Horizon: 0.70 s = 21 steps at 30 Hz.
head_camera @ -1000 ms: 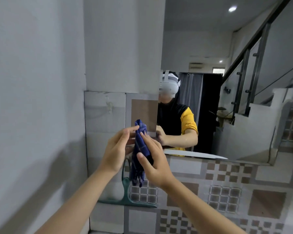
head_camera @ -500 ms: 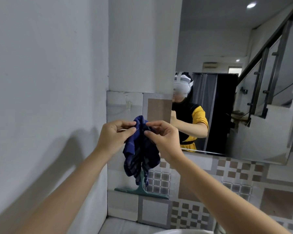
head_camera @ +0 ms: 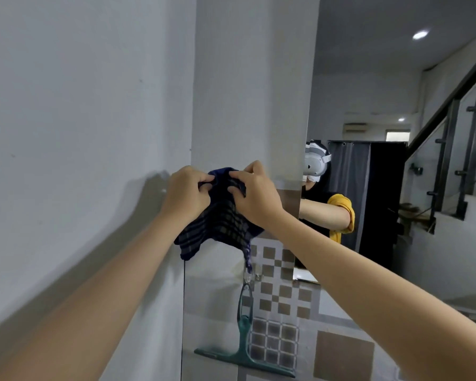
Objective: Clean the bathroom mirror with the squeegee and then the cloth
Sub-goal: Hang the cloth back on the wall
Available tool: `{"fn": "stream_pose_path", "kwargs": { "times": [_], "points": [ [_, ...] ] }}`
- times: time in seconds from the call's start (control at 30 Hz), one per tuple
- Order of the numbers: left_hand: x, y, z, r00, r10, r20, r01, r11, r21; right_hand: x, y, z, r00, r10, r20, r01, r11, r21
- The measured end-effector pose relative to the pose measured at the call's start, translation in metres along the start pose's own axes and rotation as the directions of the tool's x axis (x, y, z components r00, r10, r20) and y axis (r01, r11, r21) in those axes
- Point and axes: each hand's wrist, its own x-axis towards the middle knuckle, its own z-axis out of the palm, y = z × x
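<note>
Head view: left hand [head_camera: 186,192] and right hand [head_camera: 254,192] pinch bunched dark-blue plaid cloth [head_camera: 220,215], fingers curled tight. Teal T-shaped squeegee [head_camera: 245,334] hangs on tiled wall [head_camera: 341,350], probably from a hook.

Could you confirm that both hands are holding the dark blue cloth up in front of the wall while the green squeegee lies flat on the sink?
Not quite. In the head view, the squeegee is not lying on a sink; it hangs on the tiled wall below the cloth, blade at the bottom. The rest holds: the left hand and right hand both grip the cloth.
</note>
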Motion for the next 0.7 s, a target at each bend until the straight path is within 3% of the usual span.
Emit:
{"fn": "stream_pose_path", "kwargs": {
  "times": [0.2,0.57,0.7],
  "points": [
    [0.015,-0.019,0.018,0.996,-0.063,0.068,0.061,0.998,0.029,0.018,0.015,0.02,0.983,0.07,0.167,-0.071,0.997,0.003],
    [0.0,-0.027,0.033,0.995,-0.062,0.084,0.064,0.998,-0.016,0.002,0.014,0.041,0.935,0.281,0.216,-0.316,0.937,0.149],
    [-0.005,-0.024,0.026,0.983,-0.104,0.154,0.103,0.995,0.017,-0.004,0.006,0.035,0.906,0.344,0.245,-0.375,0.922,0.094]
  ]
}}
